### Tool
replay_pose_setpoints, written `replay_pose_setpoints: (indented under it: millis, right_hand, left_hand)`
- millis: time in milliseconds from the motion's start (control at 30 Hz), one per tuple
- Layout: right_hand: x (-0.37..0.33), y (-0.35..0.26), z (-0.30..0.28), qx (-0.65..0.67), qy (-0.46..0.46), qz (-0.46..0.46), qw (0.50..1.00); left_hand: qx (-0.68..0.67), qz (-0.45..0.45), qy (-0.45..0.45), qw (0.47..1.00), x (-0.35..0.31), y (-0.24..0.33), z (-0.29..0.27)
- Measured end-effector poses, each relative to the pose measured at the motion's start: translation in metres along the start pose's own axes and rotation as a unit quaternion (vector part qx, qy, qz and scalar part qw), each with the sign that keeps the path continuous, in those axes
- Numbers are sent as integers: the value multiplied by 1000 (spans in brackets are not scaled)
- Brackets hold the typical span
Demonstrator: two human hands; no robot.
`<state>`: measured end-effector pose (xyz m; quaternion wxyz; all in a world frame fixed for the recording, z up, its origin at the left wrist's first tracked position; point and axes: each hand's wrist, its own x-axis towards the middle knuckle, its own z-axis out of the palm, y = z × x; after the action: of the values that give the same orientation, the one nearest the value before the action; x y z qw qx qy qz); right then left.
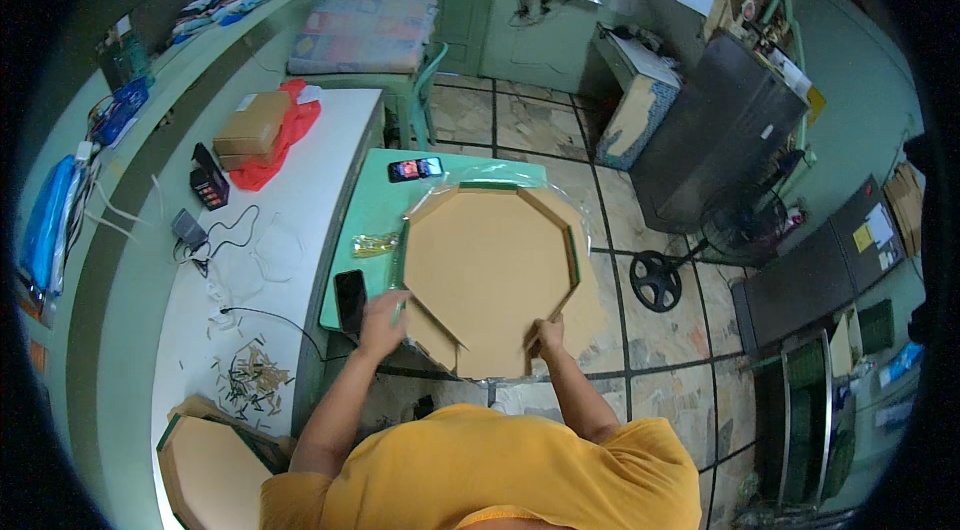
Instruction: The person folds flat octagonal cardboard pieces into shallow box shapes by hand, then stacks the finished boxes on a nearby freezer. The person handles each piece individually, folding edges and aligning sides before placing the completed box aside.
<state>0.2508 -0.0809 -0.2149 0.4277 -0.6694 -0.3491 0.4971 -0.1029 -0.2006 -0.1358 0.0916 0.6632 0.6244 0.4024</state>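
Observation:
A large octagonal cardboard tray (490, 270), brown inside with green outer edges, lies across a light green table (372, 210). Its far and side walls stand up; along the near edge the cardboard lies flat. My right hand (547, 335) is closed on the end of the tray's wall at the near right corner. At the near left side, my left hand (381, 325) has its fingers pinched beside the rim, with a small pale green sliver at the fingertips. Clear plastic film (490, 173) shows around the tray. A dark phone (350, 300) lies next to my left hand.
Another phone (415, 169) and a yellowish packet (375, 246) lie on the table. The white counter (330, 130) at left holds scattered small strips (255, 380), cables, cardboard boxes (252, 125) and another octagonal tray (215, 475). A standing fan (655, 280) is on the floor at right.

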Motion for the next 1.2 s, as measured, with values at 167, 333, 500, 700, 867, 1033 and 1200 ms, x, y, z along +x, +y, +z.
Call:
replay_pose_setpoints:
  millis: [167, 333, 500, 700, 867, 1033, 1200]
  right_hand:
    - [-15, -11, -56, -533, -30, -502, 681]
    - [11, -27, -80, -602, -247, -541, 533]
    - [33, -41, -59, -462, -354, -560, 589]
    - [26, -33, -51, -405, -312, -538, 670]
    - [16, -15, -62, -387, -240, -673, 582]
    - [-3, -21, -81, -576, -272, -618, 461]
    - [-26, -25, -87, -633, -294, -537, 474]
  left_hand:
    - [109, 109, -327, 932, 9, 26, 79]
    - [47, 107, -286, 951, 6, 10, 95]
    - [84, 107, -309, 941, 3, 17, 102]
    - [92, 70, -265, 957, -2, 32, 117]
    - [76, 30, -252, 964, -9, 32, 123]
    - [51, 100, -195, 974, -17, 28, 132]
    - [64, 154, -217, 962, -25, 31, 119]
